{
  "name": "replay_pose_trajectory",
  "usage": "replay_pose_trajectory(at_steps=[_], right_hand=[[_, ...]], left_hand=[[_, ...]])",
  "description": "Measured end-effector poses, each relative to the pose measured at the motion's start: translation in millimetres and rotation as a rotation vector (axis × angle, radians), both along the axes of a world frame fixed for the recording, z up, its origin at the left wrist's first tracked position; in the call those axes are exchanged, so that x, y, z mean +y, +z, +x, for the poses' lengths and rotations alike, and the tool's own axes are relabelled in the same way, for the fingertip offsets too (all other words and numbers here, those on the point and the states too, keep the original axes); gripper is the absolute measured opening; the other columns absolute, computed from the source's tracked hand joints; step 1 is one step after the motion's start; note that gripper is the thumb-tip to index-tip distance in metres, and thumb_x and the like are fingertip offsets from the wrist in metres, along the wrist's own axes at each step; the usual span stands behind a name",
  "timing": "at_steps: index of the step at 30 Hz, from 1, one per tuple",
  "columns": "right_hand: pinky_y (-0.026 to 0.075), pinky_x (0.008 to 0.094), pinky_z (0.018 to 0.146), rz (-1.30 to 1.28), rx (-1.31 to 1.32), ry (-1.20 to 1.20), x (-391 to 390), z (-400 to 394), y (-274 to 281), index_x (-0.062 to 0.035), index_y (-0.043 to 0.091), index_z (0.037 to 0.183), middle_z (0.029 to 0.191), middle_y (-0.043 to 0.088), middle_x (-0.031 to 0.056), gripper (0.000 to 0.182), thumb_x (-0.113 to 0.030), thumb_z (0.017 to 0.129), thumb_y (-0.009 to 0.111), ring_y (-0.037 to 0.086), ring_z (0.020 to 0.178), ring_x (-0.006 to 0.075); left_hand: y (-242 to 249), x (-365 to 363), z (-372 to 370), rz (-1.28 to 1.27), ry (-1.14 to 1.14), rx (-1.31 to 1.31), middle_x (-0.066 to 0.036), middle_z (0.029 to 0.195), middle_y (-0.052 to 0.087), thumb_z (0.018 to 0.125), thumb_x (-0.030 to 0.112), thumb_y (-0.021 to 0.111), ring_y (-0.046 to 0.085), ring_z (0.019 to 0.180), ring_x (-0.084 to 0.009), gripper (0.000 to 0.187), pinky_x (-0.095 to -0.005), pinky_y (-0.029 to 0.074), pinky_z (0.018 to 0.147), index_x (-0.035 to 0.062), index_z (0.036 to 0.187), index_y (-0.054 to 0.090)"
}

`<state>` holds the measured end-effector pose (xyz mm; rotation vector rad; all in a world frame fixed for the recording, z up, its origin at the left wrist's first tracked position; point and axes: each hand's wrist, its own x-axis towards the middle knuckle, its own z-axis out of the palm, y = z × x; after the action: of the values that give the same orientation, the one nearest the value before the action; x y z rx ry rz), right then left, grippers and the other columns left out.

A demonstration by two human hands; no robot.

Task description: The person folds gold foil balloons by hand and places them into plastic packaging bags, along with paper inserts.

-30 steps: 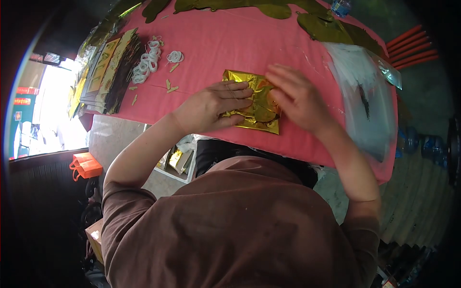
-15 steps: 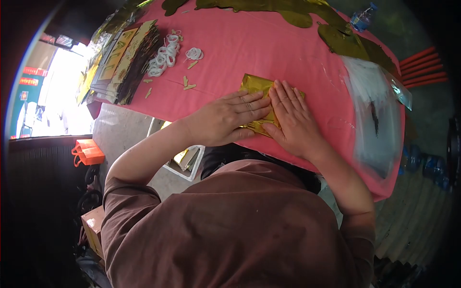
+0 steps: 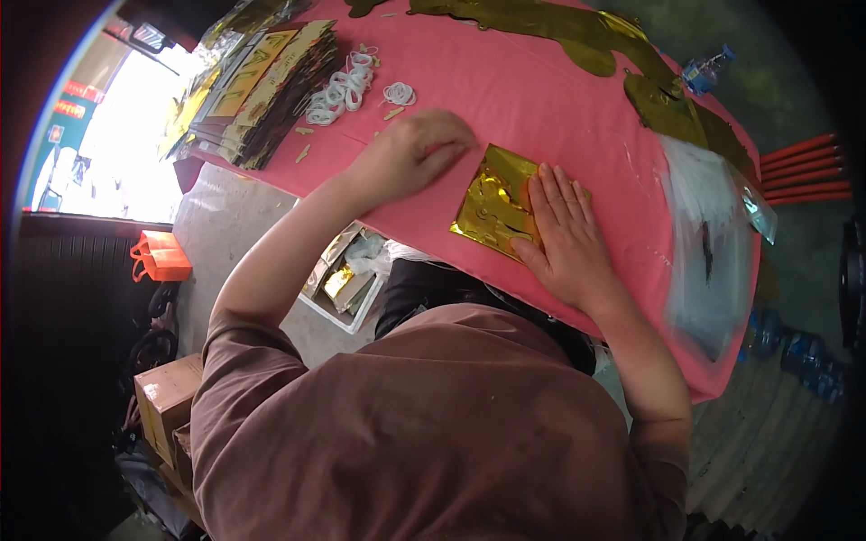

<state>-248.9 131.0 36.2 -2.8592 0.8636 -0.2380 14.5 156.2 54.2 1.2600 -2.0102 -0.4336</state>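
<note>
A folded sheet of shiny gold foil (image 3: pixel 494 203) lies on the pink cloth near the table's front edge, its surface crinkled. My right hand (image 3: pixel 568 236) rests flat on its right side, fingers stretched out. To the left, my left hand (image 3: pixel 410 155) is raised off the foil, slightly blurred. Its fingers are loosely curled with a gap to the thumb, and I see nothing in it. Just beyond that hand are a small tan strip (image 3: pixel 394 114) and a coil of white cord (image 3: pixel 399 94).
A stack of printed gold-and-dark pieces (image 3: pixel 271 95) stands at the left beside bundled white cords (image 3: pixel 341 92). Clear plastic bags (image 3: pixel 708 261) lie at the right. Gold foil shapes (image 3: pixel 532 32) line the far edge, near a plastic bottle (image 3: pixel 708 70). A white box (image 3: pixel 347 320) sits below.
My left hand has lifted off the gold foil and moved up and left, its fingers curling. My right hand stays flat on the foil. The view has shifted slightly.
</note>
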Motion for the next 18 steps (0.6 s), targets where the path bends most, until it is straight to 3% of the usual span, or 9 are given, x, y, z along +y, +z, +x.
replay_pose_trajectory(at_steps=[6, 8, 11, 14, 18], right_hand=[[0.010, 0.0440, 0.111, -0.003, 0.021, 0.001, 0.0, 0.3, 0.3, 0.0038, 0.022, 0.139, 0.146, 0.020, 0.0217, 0.071, -0.042, 0.090, 0.043, 0.017, 0.137, 0.0329], [0.010, 0.0439, 0.111, -0.003, 0.018, 0.003, 0.1, 0.2, 0.5, 0.0035, 0.022, 0.139, 0.146, 0.020, 0.0215, 0.071, -0.042, 0.090, 0.043, 0.017, 0.137, 0.0328], [0.009, 0.0438, 0.111, 0.000, 0.010, 0.004, 0.0, -0.2, 0.1, 0.0030, 0.021, 0.140, 0.146, 0.020, 0.0210, 0.071, -0.042, 0.090, 0.043, 0.016, 0.137, 0.0325], [0.009, 0.0437, 0.111, 0.003, 0.014, 0.006, -0.3, -0.5, -0.7, 0.0028, 0.021, 0.140, 0.146, 0.020, 0.0205, 0.071, -0.042, 0.090, 0.044, 0.016, 0.137, 0.0320], [0.009, 0.0436, 0.112, 0.015, 0.020, 0.014, -1.5, -0.9, 0.7, 0.0027, 0.020, 0.140, 0.146, 0.019, 0.0202, 0.071, -0.042, 0.090, 0.044, 0.016, 0.137, 0.0309]], left_hand=[[-12.7, -17.1, -10.8, -0.112, -0.195, -0.037, -0.014, 0.110, 0.060, 0.079, -0.004, 0.054, 0.054, 0.109, -0.0279, 0.022, -0.0359, 0.046, 0.089, -0.0024, 0.099, 0.062], [-16.0, -14.0, -8.7, -0.009, -0.273, -0.146, -0.015, 0.122, 0.055, 0.076, -0.007, 0.050, 0.046, 0.120, -0.0292, 0.034, -0.0390, 0.040, 0.098, -0.0012, 0.109, 0.060], [-12.6, -9.4, -4.9, 0.007, -0.279, -0.302, -0.014, 0.130, 0.049, 0.074, -0.008, 0.046, 0.040, 0.126, -0.0298, 0.046, -0.0418, 0.031, 0.105, 0.0000, 0.118, 0.055], [-13.6, -10.1, -0.8, 0.079, -0.305, -0.300, -0.013, 0.134, 0.046, 0.071, -0.006, 0.043, 0.036, 0.129, -0.0297, 0.052, -0.0441, 0.023, 0.110, 0.0004, 0.122, 0.052], [-10.5, -9.5, 0.8, 0.109, -0.328, -0.291, -0.013, 0.135, 0.044, 0.068, -0.002, 0.043, 0.033, 0.131, -0.0292, 0.055, -0.0444, 0.021, 0.110, 0.0003, 0.122, 0.052]])
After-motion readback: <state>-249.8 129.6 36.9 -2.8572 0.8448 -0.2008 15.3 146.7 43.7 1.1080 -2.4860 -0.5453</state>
